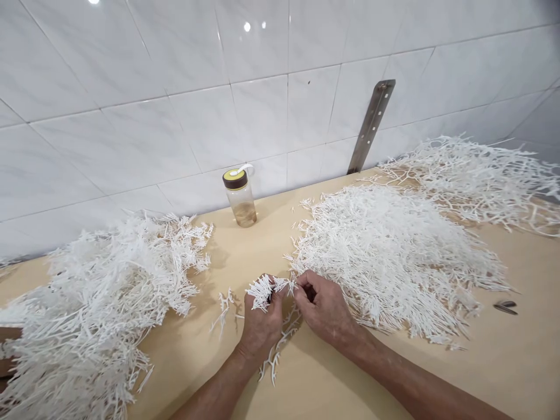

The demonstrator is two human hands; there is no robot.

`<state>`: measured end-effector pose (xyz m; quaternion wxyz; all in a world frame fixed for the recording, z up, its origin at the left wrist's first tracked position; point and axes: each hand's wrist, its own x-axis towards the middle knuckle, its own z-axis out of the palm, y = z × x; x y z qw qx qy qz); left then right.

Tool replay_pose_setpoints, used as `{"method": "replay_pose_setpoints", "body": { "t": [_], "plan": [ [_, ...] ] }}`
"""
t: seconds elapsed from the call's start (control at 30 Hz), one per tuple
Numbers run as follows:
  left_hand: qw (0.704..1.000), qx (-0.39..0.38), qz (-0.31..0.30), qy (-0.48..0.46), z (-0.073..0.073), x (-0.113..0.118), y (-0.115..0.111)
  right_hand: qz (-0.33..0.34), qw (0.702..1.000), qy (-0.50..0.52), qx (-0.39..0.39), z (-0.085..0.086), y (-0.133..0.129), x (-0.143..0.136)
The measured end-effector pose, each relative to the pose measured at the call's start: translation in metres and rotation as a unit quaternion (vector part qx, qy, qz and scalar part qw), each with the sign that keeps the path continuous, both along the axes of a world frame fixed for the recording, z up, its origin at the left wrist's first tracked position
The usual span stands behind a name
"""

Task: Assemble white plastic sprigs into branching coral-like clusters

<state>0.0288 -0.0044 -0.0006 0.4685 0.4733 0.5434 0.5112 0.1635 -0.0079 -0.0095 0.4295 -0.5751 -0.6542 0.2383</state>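
My left hand (265, 318) is closed around a bunch of thin white branched plastic sprigs (261, 290), whose tips fan out above the fingers. Close beside it, my right hand (321, 303) pinches the end of a white sprig (289, 284) that reaches across from the bunch. Its fingertips are partly hidden by the curled fingers. Below and between the hands, a longer white branched piece (273, 356) lies on the table (332, 385). Another small branched piece (224, 306) rests just left of my left hand.
A large heap of white branched pieces (100, 297) covers the left side. On the right lies a heap of thin white pieces (389, 256), with looser branches (490, 175) behind it. A lidded bottle (242, 207), a metal bracket (371, 128) and small dark tweezers-like objects (506, 307) are also there.
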Motion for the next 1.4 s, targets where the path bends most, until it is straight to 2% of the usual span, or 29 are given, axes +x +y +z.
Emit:
{"method": "replay_pose_setpoints", "body": {
  "t": [0.2,0.3,0.37,0.53,0.63,0.73,0.83,0.93,1.03,1.1,1.2,1.4],
  "plan": [
    [1.000,0.029,-0.002,-0.003,-0.002,-0.005,0.001,0.010,0.995,-0.060,0.079,0.001,-0.002,0.008],
    [0.999,0.030,0.032,-0.008,-0.003,-0.009,0.007,-0.044,0.994,-0.075,0.068,0.006,0.003,0.022],
    [0.999,0.005,0.032,-0.018,-0.004,-0.011,0.012,-0.089,0.992,-0.059,0.060,0.012,0.005,0.031],
    [0.997,-0.032,-0.046,-0.058,-0.007,-0.014,0.017,-0.152,0.986,-0.010,0.061,0.031,0.009,0.046],
    [0.996,-0.023,-0.063,-0.053,-0.005,-0.014,0.016,-0.196,0.976,0.096,-0.003,0.037,0.013,0.060],
    [0.998,-0.028,-0.057,-0.024,-0.003,-0.014,0.015,-0.150,0.940,0.289,-0.098,0.041,0.016,0.071],
    [0.999,-0.028,-0.036,-0.006,-0.003,-0.012,0.014,-0.096,0.912,0.383,-0.111,0.044,0.015,0.071],
    [0.999,-0.014,-0.026,-0.014,-0.002,-0.009,0.012,-0.074,0.937,0.334,-0.076,0.044,0.009,0.060],
    [0.999,0.001,-0.036,-0.016,0.002,-0.006,0.009,-0.001,0.965,0.239,-0.108,0.037,0.001,0.045],
    [0.999,0.004,-0.039,-0.012,0.005,-0.005,0.007,0.050,0.965,0.204,-0.155,0.029,-0.002,0.036],
    [1.000,-0.006,-0.028,-0.012,0.005,-0.004,0.007,0.091,0.955,0.201,-0.196,0.020,-0.002,0.027],
    [0.999,-0.002,-0.036,0.004,-0.005,-0.005,0.009,0.088,0.950,0.211,-0.214,0.020,-0.002,0.024]
  ]
}}
